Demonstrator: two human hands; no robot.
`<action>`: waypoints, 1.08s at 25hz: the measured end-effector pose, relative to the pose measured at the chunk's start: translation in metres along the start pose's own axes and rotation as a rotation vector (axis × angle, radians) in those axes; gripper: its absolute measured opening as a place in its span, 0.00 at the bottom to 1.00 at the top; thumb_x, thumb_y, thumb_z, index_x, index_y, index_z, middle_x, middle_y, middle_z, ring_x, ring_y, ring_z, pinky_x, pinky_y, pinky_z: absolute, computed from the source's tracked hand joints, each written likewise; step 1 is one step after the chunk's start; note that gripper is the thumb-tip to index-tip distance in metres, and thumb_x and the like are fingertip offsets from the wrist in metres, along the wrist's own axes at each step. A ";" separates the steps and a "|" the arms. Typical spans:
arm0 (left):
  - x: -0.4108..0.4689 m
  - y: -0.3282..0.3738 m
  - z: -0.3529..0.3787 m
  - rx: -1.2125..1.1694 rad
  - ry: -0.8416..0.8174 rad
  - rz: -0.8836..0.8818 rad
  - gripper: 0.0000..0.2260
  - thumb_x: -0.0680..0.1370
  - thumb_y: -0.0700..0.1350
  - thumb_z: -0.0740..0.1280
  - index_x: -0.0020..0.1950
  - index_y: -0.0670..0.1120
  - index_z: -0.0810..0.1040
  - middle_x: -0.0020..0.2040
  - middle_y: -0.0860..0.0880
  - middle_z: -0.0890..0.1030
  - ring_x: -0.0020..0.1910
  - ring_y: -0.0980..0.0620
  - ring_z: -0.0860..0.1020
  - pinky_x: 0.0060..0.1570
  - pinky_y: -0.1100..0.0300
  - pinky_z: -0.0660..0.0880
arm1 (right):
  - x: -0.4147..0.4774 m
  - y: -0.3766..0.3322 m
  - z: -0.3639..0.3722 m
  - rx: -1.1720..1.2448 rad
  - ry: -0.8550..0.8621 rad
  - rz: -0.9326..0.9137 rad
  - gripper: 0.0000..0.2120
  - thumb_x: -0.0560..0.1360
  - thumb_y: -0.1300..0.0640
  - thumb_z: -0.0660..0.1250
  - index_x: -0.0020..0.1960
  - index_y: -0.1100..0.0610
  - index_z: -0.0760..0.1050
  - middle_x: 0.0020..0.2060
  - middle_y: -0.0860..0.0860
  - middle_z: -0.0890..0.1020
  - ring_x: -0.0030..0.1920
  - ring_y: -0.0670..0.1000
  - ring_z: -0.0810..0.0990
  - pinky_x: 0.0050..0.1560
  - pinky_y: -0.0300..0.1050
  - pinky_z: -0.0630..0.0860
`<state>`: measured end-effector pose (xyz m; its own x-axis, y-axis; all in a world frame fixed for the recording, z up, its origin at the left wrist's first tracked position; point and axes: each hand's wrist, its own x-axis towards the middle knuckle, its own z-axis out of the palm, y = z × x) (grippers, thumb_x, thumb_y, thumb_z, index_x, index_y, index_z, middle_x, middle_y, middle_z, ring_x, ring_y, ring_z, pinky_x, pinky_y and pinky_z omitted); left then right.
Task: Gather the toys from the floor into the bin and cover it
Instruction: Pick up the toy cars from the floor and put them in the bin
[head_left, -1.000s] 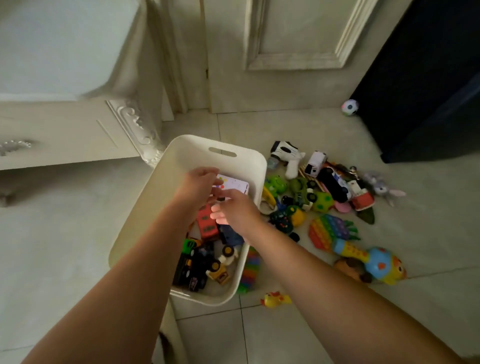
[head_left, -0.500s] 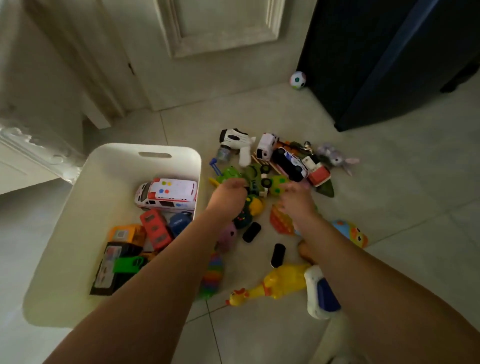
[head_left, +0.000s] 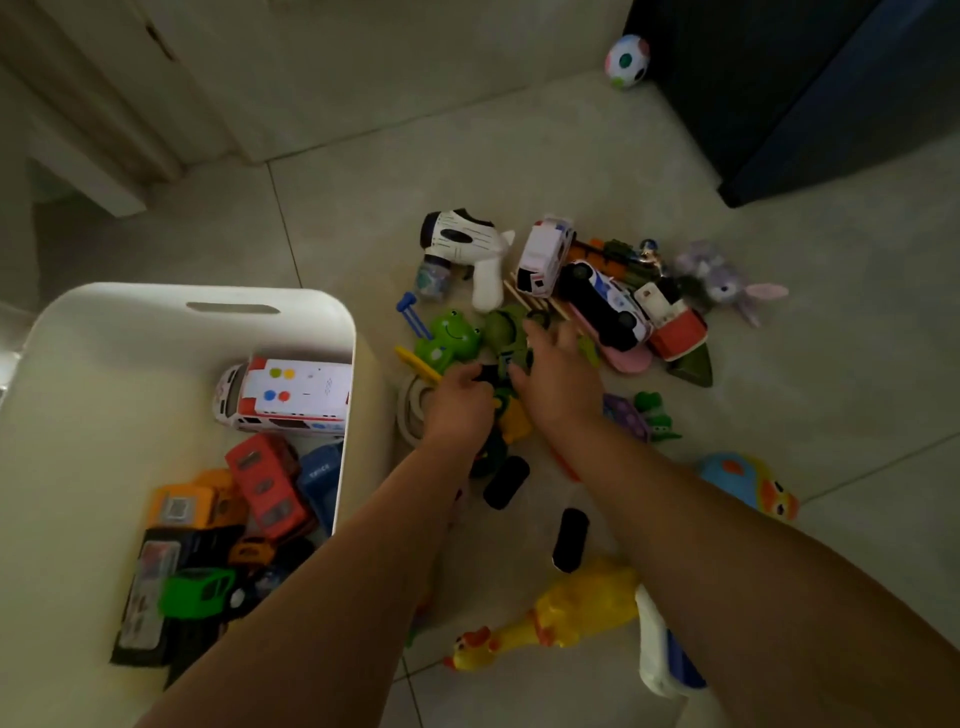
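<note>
Both hands moved in 0.5 s: the right hand (head_left: 558, 376) left the coloured pop toy and slid left, and the left hand (head_left: 460, 405) crept a bit deeper, so they now meet over one green toy car (head_left: 506, 358) mid-pile. On the left hand the fingers are curled down onto the dark end of that car; its back hides the contact, so I can't tell if it's actually gripping. On the right hand the fingers are mostly straight and slightly spread, laid flat across the car's top, not pinching. Both forearms are stretched forward and down, converging, with the left one crossing the bin's right wall. The bin (head_left: 208, 291) stands uncovered on the floor (head_left: 519, 156), touching the left edge of the pile. It's partly filled, with an ambulance (head_left: 291, 395) against its right wall and a red truck (head_left: 265, 480) below that. Ungathered on the floor (partial list) are a frog toy (head_left: 454, 335) just left of the hands, a white toy gun (head_left: 467, 249) beyond them, a rubber chicken (head_left: 566, 610) between the forearms, and a ball (head_left: 627, 60) well apart at the dark cabinet.
</note>
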<state>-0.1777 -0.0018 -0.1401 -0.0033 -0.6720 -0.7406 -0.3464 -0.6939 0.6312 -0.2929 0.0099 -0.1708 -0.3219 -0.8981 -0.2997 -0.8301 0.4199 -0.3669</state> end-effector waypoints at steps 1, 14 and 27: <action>-0.001 -0.002 0.001 -0.017 -0.001 0.001 0.17 0.80 0.41 0.57 0.69 0.48 0.72 0.47 0.45 0.78 0.38 0.50 0.75 0.47 0.51 0.76 | 0.001 -0.001 0.002 -0.047 -0.039 -0.016 0.26 0.79 0.49 0.62 0.75 0.48 0.61 0.73 0.57 0.62 0.62 0.60 0.74 0.55 0.51 0.74; -0.015 0.006 -0.004 -0.394 -0.094 -0.122 0.18 0.78 0.56 0.64 0.66 0.51 0.73 0.61 0.49 0.76 0.59 0.47 0.76 0.59 0.47 0.76 | -0.026 0.010 -0.032 1.028 -0.096 0.299 0.10 0.75 0.56 0.64 0.55 0.46 0.76 0.50 0.53 0.81 0.46 0.54 0.82 0.43 0.52 0.79; -0.011 0.004 -0.009 -0.750 -0.479 -0.173 0.21 0.70 0.48 0.67 0.62 0.47 0.78 0.56 0.46 0.82 0.52 0.46 0.80 0.51 0.51 0.76 | 0.043 0.062 -0.051 0.025 0.063 0.187 0.30 0.78 0.51 0.65 0.76 0.56 0.58 0.70 0.59 0.67 0.69 0.62 0.65 0.66 0.53 0.65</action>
<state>-0.1707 0.0005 -0.1278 -0.4561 -0.4796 -0.7496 0.3230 -0.8741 0.3627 -0.3814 -0.0090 -0.1620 -0.4979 -0.8104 -0.3088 -0.7419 0.5824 -0.3322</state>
